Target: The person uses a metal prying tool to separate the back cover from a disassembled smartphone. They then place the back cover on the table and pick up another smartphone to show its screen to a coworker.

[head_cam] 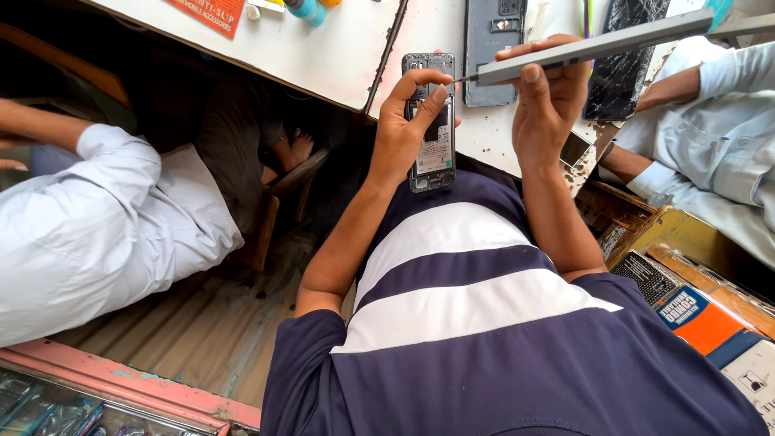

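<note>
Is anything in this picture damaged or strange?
Yes. The dark panel lying on the table, right of the right hand, has a cracked, shattered surface. The phone in the left hand is open, its back off and its inner parts showing.

White worktable [339, 56] far across scene, top scuffed and stained, dark seam splitting it in two. Wooden chair [278, 211] left of centre, below table edge. Corrugated metal floor [210, 331] near left, dusty. Pink-painted ledge [121, 375] at near left corner, paint chipped. Yellow wooden shelf [674, 234] right, boxes stacked inside. Bright, even daylight.
</note>
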